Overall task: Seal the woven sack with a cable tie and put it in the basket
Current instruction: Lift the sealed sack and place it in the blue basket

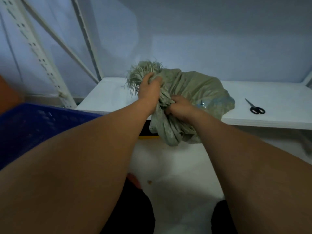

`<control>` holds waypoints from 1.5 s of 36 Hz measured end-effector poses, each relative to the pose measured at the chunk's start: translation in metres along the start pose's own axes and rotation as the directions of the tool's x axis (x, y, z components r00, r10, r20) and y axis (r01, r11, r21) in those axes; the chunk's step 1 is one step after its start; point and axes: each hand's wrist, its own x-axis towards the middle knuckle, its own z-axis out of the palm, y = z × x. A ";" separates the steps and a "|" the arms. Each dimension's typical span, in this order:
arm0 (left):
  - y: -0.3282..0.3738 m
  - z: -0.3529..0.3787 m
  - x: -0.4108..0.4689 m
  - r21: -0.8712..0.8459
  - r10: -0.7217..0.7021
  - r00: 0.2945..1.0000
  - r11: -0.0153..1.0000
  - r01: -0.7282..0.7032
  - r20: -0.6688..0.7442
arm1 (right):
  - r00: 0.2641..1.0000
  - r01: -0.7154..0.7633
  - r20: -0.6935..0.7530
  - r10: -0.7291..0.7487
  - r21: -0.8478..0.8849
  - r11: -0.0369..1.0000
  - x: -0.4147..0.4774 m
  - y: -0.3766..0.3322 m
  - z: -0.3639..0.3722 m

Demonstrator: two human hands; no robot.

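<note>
A grey-green woven sack [199, 88] lies on a white shelf [108, 93], its lower part hanging over the front edge. My left hand [149, 86] grips the bunched neck just below the frayed mouth [140, 73]. My right hand [180, 107] grips a fold of the fabric lower down, close to the shelf edge. A blue basket [33, 129] stands at the left, below shelf level. No cable tie shows in the view.
Black scissors [255, 108] lie on the shelf to the right of the sack. White perforated rack uprights [42, 53] rise at the left. The pale floor [177, 174] lies below, with my dark legs at the bottom.
</note>
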 end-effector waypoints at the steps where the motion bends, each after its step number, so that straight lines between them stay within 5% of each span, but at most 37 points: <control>1: 0.002 -0.004 -0.007 -0.035 -0.008 1.000 0.999 0.008 -0.004 | 1.000 0.001 -0.016 0.000 0.045 0.999 -0.009 -0.001 0.005; 9: -0.004 -0.031 -0.061 -0.350 -0.194 0.979 0.914 0.202 0.058 | 0.996 -0.086 -0.009 0.088 0.165 0.983 -0.082 -0.009 0.030; 17: 0.015 -0.049 -0.110 -0.295 -0.248 0.960 0.915 0.276 0.129 | 0.947 -0.296 0.215 0.241 0.281 0.913 -0.126 -0.044 0.043; 21: 0.048 -0.055 -0.098 -0.171 -0.076 0.997 0.982 0.078 0.019 | 0.935 -0.271 0.311 0.168 0.326 0.906 -0.137 -0.085 0.034; 26: 0.064 -0.046 -0.090 -0.092 0.040 0.997 0.995 -0.034 0.060 | 0.896 -0.296 0.407 0.179 0.244 0.924 -0.136 -0.096 0.004; 33: 0.051 -0.045 -0.086 -0.221 0.018 1.000 0.975 -0.016 0.008 | 0.853 -0.376 0.465 0.236 0.234 0.897 -0.137 -0.093 -0.002; 38: 0.037 -0.046 -0.075 -0.148 0.027 0.993 0.989 -0.010 0.111 | 0.826 -0.399 0.509 0.244 0.221 0.890 -0.133 -0.092 -0.001; 44: 0.029 -0.058 -0.062 -0.180 -0.008 0.985 0.983 0.040 0.175 | 0.871 -0.356 0.416 0.260 0.170 0.919 -0.116 -0.088 -0.010; 49: 0.019 -0.073 -0.058 0.037 -0.215 0.935 0.976 0.214 0.282 | 0.946 -0.308 0.189 0.265 0.263 0.914 -0.096 -0.074 -0.016; 52: 0.013 -0.089 -0.058 0.172 -0.340 0.869 0.939 0.297 0.358 | 0.958 -0.288 0.082 0.276 0.300 0.909 -0.089 -0.068 -0.018; 54: 0.007 -0.102 -0.056 0.368 -0.386 0.770 0.905 0.211 0.508 | 0.962 -0.267 0.037 0.270 0.335 0.904 -0.087 -0.068 -0.018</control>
